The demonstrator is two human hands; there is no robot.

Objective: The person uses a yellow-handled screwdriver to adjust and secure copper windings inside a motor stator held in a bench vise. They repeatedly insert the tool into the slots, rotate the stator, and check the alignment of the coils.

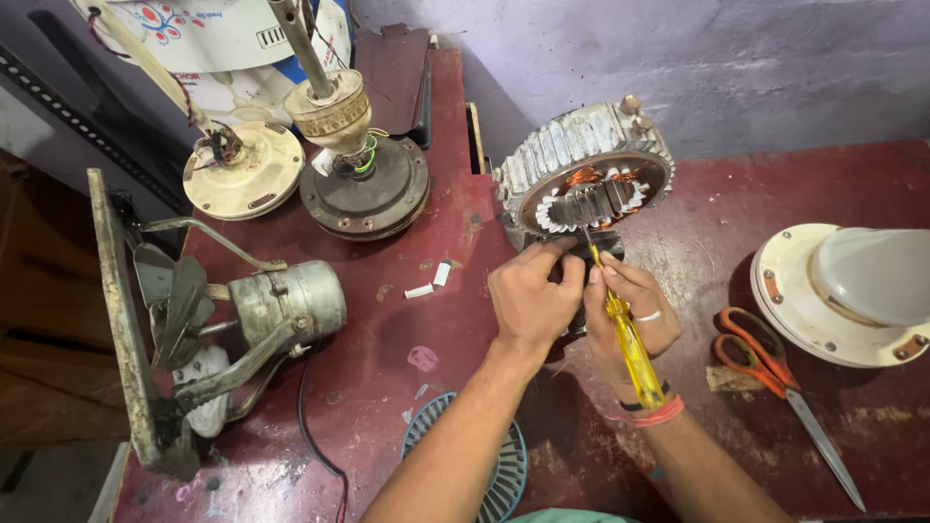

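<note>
A round fan motor stator [587, 165] with grey metal laminations and copper windings stands tilted on the dark red table [407, 320]. My left hand [530, 295] grips a dark part at the stator's lower edge. My right hand [632, 312], with a ring and red wrist threads, holds a yellow-handled screwdriver [631, 347]. Its metal tip points up into the stator's inner teeth. Both hands touch each other just below the stator.
Orange-handled scissors [765, 366] and a cream fan housing [845, 291] lie at the right. Two ceiling fan motors [360, 184] stand at the back left. An exhaust fan with a metal frame [223, 320] fills the left. A blue grille [504, 475] sits near my body.
</note>
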